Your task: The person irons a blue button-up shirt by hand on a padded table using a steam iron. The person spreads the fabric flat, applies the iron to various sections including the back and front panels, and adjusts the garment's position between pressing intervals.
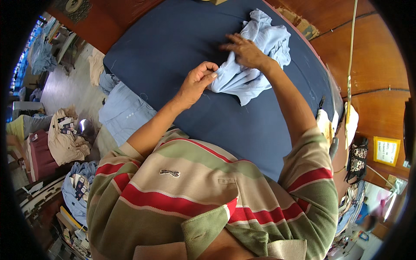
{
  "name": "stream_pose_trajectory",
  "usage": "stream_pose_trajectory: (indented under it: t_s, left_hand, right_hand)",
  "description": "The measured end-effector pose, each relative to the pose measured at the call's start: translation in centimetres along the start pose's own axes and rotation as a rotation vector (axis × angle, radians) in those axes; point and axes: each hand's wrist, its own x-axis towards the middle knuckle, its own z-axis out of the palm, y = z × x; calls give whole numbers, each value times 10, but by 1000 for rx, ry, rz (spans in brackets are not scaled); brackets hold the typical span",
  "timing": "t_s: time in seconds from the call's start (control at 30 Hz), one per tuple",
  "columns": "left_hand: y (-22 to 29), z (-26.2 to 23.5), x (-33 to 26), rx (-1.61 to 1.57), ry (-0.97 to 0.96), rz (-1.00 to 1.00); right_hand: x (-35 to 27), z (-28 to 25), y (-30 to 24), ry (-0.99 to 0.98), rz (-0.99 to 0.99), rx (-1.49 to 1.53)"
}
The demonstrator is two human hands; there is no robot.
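Left hand: pinched the cloth's near edge, apparently to steady it | Right hand: spread at the cloth, grasping nothing, fingertips blurred | Cloth: bunched on the navy table, likely for flat support | Shirt: lay by the table's left edge, presumably out of the way

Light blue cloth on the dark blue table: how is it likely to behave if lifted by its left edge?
The light blue cloth will probably be floppy, as it lies in loose, crumpled folds. It looks thin, so likely light for its size. Lifted where the left hand pinches it, the rest would probably sag onto the dark blue table.
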Motion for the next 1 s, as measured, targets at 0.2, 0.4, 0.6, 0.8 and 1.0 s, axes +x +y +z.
stream_pose_trajectory:
  t_s: [0.2, 0.4, 0.6, 0.8, 1.0]
  left_hand:
    - [56, -71, 52, 477, 72, 305]
    - [211, -53, 76, 915, 86, 833]
    - [73, -94, 23, 981, -107, 562]
    - [-31, -124, -40, 1005, -28, 257]
    - [-32, -126, -45, 996, -39, 372]
  right_hand:
    - [7, -88, 20, 0, 336, 93]
    - [-49, -221, -110, 537, 152, -186]
    - [-77, -39, -189, -27, 285, 325]
    - [-73, 84, -179, -89, 573, 656]
    - [-54, 92, -174, 135, 513, 248]
